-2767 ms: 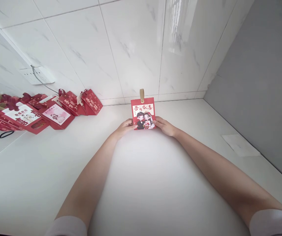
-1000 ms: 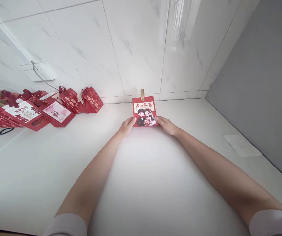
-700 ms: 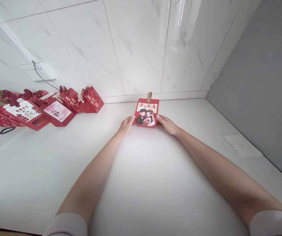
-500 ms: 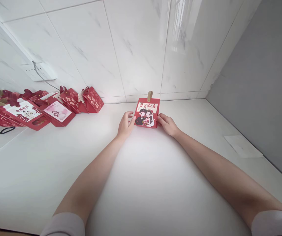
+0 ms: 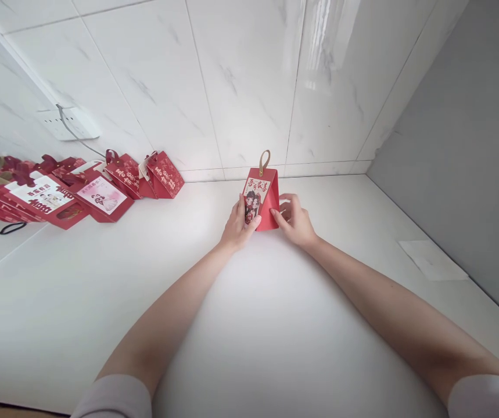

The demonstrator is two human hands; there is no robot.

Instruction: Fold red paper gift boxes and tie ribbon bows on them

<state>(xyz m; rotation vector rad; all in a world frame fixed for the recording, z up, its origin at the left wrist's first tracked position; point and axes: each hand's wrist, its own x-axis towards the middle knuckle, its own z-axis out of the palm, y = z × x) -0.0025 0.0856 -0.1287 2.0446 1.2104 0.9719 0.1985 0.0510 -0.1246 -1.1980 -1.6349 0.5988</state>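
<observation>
A red gift box (image 5: 270, 206) with a tan loop handle (image 5: 265, 159) is between the two hands near the tabletop's (image 5: 284, 325) back edge, roughly midway along the part in view. Its face, printed with a cartoon couple, is turned to the left, and a plain red side shows at the right. Whether its base touches the tabletop is hard to tell.

The left hand (image 5: 234, 227) is clamped on the box, fingers along its left side and thumb across the lower front. The right hand (image 5: 298, 223) has its thumb against the plain red side and its other fingers curled by the rear edge; I cannot tell whether they grip it.

More red boxes (image 5: 44, 200) crowd together along the back edge toward the left, many leaning, one with a pink picture (image 5: 102, 198). A black loop (image 5: 13, 229) lies just in front of them. A grey cable (image 5: 69, 130) runs from the wall socket (image 5: 84, 123) down behind the boxes. A flat white paper (image 5: 432, 260) lies near the tabletop's right edge, well apart from the hands
</observation>
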